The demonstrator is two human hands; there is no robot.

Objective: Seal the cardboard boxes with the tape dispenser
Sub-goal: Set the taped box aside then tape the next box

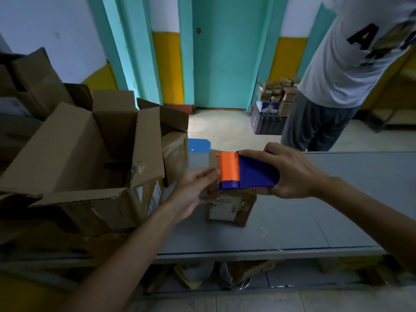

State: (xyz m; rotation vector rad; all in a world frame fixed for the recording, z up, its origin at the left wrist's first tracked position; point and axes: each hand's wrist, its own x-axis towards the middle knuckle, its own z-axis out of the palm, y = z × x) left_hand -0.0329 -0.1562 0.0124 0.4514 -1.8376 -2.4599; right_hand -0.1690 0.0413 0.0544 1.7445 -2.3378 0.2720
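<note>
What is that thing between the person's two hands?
A blue-and-orange tape dispenser, gripped by the right hand, sits atop the small cardboard box that the left hand holds; head view.

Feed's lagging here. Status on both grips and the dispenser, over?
Right grip holds tape dispenser on small box. Left grip holds box's left edge. Open carton close left, not blocking.

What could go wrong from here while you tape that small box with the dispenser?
1. The left hand has its fingers right against the orange front of the tape dispenser, where a toothed edge seems to show; they could get nicked.
2. The small box is steadied by that hand alone while the right hand bears down, so it may slip on the table and the tape may land crooked.
</note>
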